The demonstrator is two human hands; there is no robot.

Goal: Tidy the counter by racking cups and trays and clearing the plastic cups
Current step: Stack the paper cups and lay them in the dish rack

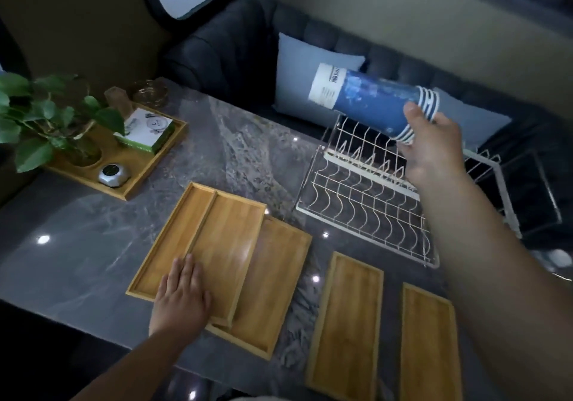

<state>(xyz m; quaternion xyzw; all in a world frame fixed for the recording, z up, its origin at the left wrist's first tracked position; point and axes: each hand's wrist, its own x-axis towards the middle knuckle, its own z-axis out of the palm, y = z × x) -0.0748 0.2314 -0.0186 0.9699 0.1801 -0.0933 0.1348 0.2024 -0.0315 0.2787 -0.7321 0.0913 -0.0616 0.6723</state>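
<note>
My right hand [434, 149] grips a stack of blue cups [369, 99] near their rims, holding it tilted on its side in the air above the far end of the white wire dish rack [356, 202]. The rack holds nothing. My left hand [183, 298] lies flat, fingers together, on the near end of three overlapping bamboo trays [223, 245] on the grey marble counter [77, 245]. Two more narrow bamboo trays [347, 323] [428, 348] lie side by side at the counter's front right.
At the far left a larger wooden tray [145, 171] carries a potted plant [46, 121], a green-and-white box [145, 130] and a small silver clock [113, 174]. A glass dish [150, 93] stands behind it. A dark sofa with blue cushions [304, 75] lies beyond the counter.
</note>
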